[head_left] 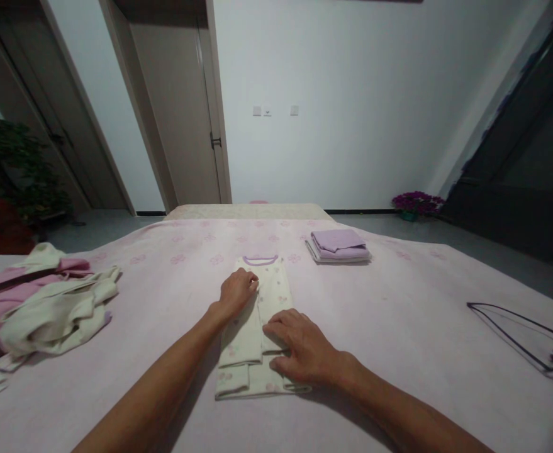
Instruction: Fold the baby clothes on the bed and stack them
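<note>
A cream long-sleeved shirt (276,292) with a small print and a purple neckline lies face down or face up, I cannot tell which, with its sides and sleeves folded inward into a narrow strip. Over its upper left part, my left hand (239,290) has its fingers curled in a pinch at the cloth near the shoulder. My right hand (304,349) rests lower on the right side, thumb and fingers apart around a folded sleeve's end. The palm side of both hands is hidden.
A pink flowered cloth (389,352) covers the table. Folded purple clothes (340,244) are stacked at the back right. A black wire hanger (516,336) lies on the right. Rumpled cream and pink clothes (59,308) are heaped on the left.
</note>
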The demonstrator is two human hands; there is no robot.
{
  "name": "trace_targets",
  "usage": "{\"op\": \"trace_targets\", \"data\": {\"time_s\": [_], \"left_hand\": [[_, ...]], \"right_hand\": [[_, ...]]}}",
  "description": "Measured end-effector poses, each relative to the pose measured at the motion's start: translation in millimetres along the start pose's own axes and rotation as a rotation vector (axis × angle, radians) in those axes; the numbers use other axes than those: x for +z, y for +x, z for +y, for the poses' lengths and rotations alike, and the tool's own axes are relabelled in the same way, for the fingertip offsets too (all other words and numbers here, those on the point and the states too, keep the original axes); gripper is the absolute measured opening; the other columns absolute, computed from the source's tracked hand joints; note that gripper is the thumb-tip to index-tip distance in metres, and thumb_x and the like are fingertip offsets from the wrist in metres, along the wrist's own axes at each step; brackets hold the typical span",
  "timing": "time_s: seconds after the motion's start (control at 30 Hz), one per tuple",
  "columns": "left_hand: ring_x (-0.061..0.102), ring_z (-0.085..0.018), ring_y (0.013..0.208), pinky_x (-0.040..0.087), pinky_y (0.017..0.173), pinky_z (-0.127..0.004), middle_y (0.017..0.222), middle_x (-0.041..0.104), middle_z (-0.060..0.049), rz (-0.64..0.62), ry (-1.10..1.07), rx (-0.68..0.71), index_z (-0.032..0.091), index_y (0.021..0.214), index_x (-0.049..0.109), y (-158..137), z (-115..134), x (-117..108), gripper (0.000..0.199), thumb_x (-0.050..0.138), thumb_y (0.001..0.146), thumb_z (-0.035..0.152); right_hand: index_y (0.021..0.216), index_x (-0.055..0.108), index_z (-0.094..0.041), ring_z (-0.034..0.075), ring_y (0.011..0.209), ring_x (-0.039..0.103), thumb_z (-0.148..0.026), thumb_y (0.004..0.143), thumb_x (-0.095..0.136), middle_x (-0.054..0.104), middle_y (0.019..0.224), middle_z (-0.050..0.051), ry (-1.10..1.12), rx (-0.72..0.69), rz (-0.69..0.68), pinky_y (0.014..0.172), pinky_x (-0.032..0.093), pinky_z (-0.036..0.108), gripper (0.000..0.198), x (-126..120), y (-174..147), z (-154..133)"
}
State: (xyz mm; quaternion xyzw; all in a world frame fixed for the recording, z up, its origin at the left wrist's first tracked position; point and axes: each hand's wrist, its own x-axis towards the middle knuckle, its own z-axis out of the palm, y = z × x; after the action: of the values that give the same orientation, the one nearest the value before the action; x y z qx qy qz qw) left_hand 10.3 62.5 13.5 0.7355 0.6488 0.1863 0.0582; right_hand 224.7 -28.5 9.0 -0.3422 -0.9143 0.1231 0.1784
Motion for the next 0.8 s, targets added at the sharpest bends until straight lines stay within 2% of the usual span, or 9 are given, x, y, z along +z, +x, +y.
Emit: {"op": "trace_targets", "data": {"time_s": [0.1, 0.2, 0.33, 0.47, 0.67, 0.8], "left_hand": [[0.064, -0.022, 0.095, 0.045, 0.075, -0.028, 0.101, 0.071, -0.008, -0.063, 0.024, -0.005, 0.023, 0.095, 0.078, 14, 3, 7, 0.023, 0.056, 0.087, 0.030], [0.065, -0.023, 0.091, 0.044, 0.070, -0.028, 0.098, 0.072, -0.009, -0.105, 0.052, -0.022, 0.021, 0.088, 0.078, 21, 5, 11, 0.023, 0.056, 0.084, 0.028], [0.066, -0.023, 0.089, 0.044, 0.069, -0.028, 0.098, 0.072, -0.012, -0.124, 0.090, -0.040, 0.017, 0.085, 0.076, 26, 5, 11, 0.026, 0.052, 0.086, 0.026], [0.066, -0.022, 0.088, 0.044, 0.069, -0.028, 0.098, 0.072, -0.012, -0.123, 0.118, -0.046, 0.017, 0.088, 0.075, 29, 4, 6, 0.027, 0.049, 0.089, 0.025], [0.063, -0.029, 0.104, 0.045, 0.087, -0.036, 0.106, 0.068, -0.017, -0.048, 0.198, -0.010, 0.014, 0.094, 0.072, 23, 7, 4, 0.023, 0.052, 0.088, 0.022], [0.058, -0.029, 0.115, 0.041, 0.100, -0.041, 0.119, 0.065, -0.017, 0.019, 0.190, 0.075, 0.014, 0.116, 0.066, 11, 13, 10, 0.031, 0.047, 0.094, 0.022]], "right_hand": [[0.102, 0.063, -0.022, 0.023, 0.098, 0.054, -0.021, 0.076, 0.069, 0.064, 0.109, 0.006, -0.059, -0.005, -0.013, 0.084, 0.041, 0.035, 0.027, 1, 1, -2], [0.092, 0.064, -0.021, 0.022, 0.094, 0.055, -0.014, 0.081, 0.062, 0.066, 0.101, 0.006, -0.084, 0.013, 0.038, 0.082, 0.041, 0.034, 0.014, 7, 2, -2], [0.093, 0.064, -0.021, 0.020, 0.087, 0.055, -0.012, 0.084, 0.059, 0.066, 0.094, 0.006, -0.043, 0.006, 0.169, 0.077, 0.041, 0.032, 0.014, 11, 1, 0], [0.093, 0.065, -0.022, 0.020, 0.085, 0.054, -0.018, 0.090, 0.058, 0.063, 0.088, 0.005, -0.009, -0.083, 0.262, 0.075, 0.040, 0.032, 0.009, 10, 0, 2], [0.091, 0.067, -0.021, 0.019, 0.080, 0.053, -0.024, 0.095, 0.055, 0.062, 0.083, 0.005, -0.014, -0.138, 0.198, 0.073, 0.039, 0.031, 0.013, 16, 1, 6], [0.088, 0.068, -0.021, 0.019, 0.078, 0.053, -0.026, 0.095, 0.055, 0.064, 0.082, 0.004, -0.030, -0.174, 0.180, 0.074, 0.038, 0.033, 0.016, 17, 2, 7]]}}
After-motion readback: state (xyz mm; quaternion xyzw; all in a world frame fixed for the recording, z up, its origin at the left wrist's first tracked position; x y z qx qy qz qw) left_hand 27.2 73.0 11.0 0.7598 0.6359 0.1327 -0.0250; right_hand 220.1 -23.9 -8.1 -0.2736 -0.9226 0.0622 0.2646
